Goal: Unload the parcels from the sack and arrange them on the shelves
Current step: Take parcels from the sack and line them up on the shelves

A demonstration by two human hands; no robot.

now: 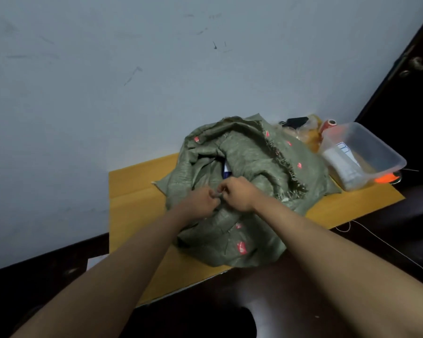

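A green woven sack [252, 162] with small red marks lies slumped on a yellow wooden tabletop [132, 206]. Its mouth gapes toward me, and a white and blue parcel [227, 170] shows inside the opening. My left hand [202, 203] and my right hand [238, 194] meet at the near edge of the mouth. Both pinch a bunched bit of the sack's fabric between curled fingers. No shelves are in view.
A clear plastic tub [366, 154] holding white items stands at the table's right corner. Behind it are an orange bag, a red spool [329, 124] and a black object. A pale wall rises behind the table. A dark door [410, 76] stands at the right, dark floor below.
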